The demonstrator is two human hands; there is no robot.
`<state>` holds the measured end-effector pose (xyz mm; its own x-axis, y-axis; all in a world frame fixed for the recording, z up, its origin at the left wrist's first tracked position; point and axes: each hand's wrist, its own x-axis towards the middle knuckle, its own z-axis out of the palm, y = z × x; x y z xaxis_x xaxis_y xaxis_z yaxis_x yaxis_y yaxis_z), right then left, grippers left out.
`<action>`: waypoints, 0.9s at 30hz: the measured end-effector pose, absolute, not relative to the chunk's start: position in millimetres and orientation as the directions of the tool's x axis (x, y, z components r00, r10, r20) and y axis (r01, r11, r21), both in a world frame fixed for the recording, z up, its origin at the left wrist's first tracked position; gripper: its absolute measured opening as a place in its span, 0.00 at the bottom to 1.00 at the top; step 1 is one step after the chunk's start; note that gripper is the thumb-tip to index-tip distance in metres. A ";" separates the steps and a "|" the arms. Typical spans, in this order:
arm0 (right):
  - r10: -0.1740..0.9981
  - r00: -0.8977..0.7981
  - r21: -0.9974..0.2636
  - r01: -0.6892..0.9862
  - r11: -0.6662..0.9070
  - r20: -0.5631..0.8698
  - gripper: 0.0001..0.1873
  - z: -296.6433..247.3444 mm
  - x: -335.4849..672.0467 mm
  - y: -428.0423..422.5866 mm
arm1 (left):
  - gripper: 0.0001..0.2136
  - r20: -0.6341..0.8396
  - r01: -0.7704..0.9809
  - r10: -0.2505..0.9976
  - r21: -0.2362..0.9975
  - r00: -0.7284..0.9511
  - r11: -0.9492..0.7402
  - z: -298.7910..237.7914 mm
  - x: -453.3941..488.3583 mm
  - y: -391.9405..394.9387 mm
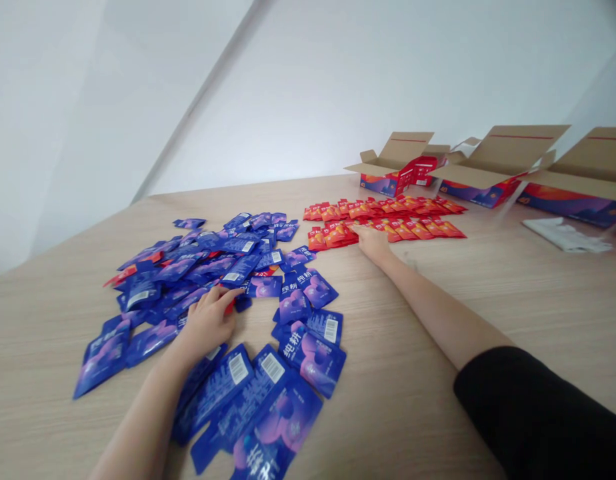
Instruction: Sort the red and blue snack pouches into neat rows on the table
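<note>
My left hand [209, 321] is over a loose pile of blue sachets [188, 267], fingers curled around a red sachet [230, 308] that shows only as a small patch under the index finger. Blue sachets with purple prints and white barcodes lie on all sides of it. Farther off, my right hand [374, 245] is at the near row of overlapping red sachets [403, 229], towards its left end. Its fingertips are closed on a red sachet [345, 233], which lies partly over others. Behind runs a second row of red sachets [363, 209].
Open cardboard boxes stand at the back right: a small box [381, 183], a middle box [471, 192] and a right box [573, 203]. Before them lies a folded clear plastic bag [565, 233]. A few red sachets [133, 272] stick out of the blue pile. A white wall borders the wooden table [388, 360].
</note>
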<state>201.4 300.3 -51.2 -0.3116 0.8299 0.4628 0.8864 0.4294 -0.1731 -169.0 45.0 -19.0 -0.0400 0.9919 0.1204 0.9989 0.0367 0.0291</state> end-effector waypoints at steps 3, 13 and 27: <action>0.861 -0.294 -0.168 0.905 0.390 0.415 0.24 -56.1 199.0 297.6 | 0.27 0.095 0.999 0.995 0.038 -0.041 0.038 -16.4 -169.4 42.9; 0.790 -0.227 -0.215 0.886 0.410 0.570 0.28 -57.6 195.9 278.5 | 0.30 -0.010 0.990 0.992 0.057 -0.128 0.128 -8.2 -174.8 42.0; 0.527 -0.631 -0.169 0.537 0.826 0.569 0.17 -42.2 146.1 213.3 | 0.15 0.112 0.981 0.993 0.194 -0.029 0.007 1.2 -166.2 34.6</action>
<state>146.1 213.3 -42.2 -0.6310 0.5269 0.5694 0.5373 0.8263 -0.1692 -166.2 34.6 1.2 -0.0291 0.9933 0.1116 0.9809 0.0069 0.1942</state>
